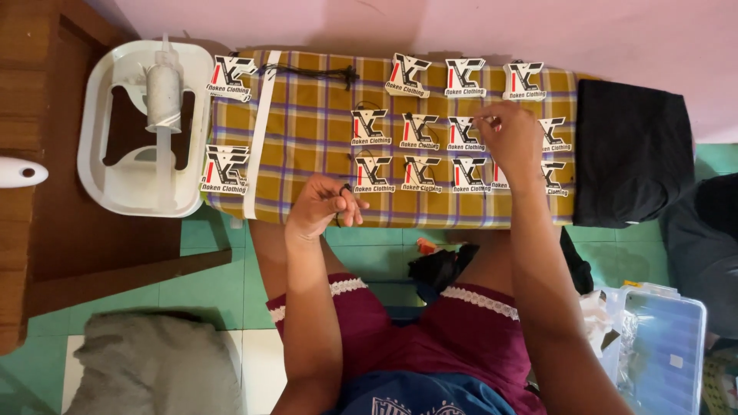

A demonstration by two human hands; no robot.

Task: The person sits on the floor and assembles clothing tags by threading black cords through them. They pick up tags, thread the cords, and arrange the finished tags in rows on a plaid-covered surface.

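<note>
Pale pink plaster wall (307,19) along top. Green and white tiled floor (223,288) below. Dark brown wooden furniture (31,92) at left. Even, diffuse light.

Board (307,123) across in front of me, tags (419,131) laid on it in rows. My right hand (511,142) rests among the rows – tags left, right and beyond it. My left hand (323,206) sits at the near edge, tags just right of it. Beyond it a cord bundle (311,73); far left – a stand (146,127). Folded cloth (630,150) right of my right hand.

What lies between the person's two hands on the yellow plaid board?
In the head view, white die-cut hang tags lie on the cloth between left hand and right hand.
</note>
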